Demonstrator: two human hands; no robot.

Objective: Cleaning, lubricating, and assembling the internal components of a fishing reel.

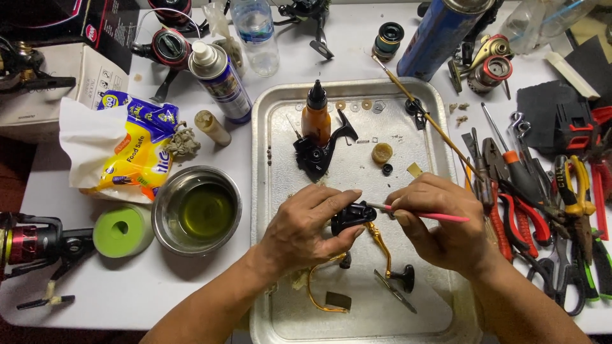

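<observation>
Our left hand [306, 226] grips a black reel body [352, 216]; right hand [440, 223] pinches a pink-handled brush [424, 215] inside the metal tray's [268, 191] rims, bristles hidden.

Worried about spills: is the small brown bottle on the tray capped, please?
Capped and upright: the brown bottle wears its black pointed cap, standing on the tray.

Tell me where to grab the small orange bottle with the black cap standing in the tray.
Grip the orange bottle around its wider orange body, coming from its left, where the metal tray is bare. It stands upright, the black reel body crowds its lower right, and its black cap tapers narrow.
</observation>
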